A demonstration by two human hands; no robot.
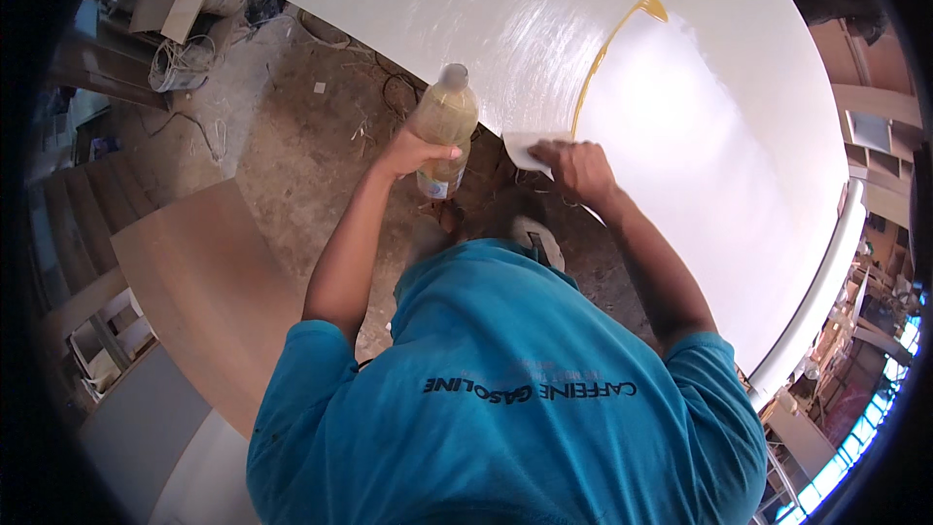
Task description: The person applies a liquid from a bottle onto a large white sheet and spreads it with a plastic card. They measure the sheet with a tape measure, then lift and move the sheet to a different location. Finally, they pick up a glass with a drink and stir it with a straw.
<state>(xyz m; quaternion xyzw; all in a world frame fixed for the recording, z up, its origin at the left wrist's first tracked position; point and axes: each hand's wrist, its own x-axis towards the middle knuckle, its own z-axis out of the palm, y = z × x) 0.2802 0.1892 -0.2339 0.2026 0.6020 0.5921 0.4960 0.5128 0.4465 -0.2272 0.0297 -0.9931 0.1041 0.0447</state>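
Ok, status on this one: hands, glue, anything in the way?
Left hand grips bottle, upright, off the sheet. Right hand presses spreader on white sheet at yellow glue line. Nothing blocking.

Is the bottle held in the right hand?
No, the left hand grips the bottle, while the right hand presses a white scraper on the white board.

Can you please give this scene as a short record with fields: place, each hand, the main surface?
place: workshop with a dirt floor
left hand: grips a plastic bottle of yellowish liquid, upright
right hand: presses a small white scraper on the panel edge
main surface: large white panel, glossy
on the panel: a yellow liquid line, curving from the far side to the right hand
beside, left: brown board
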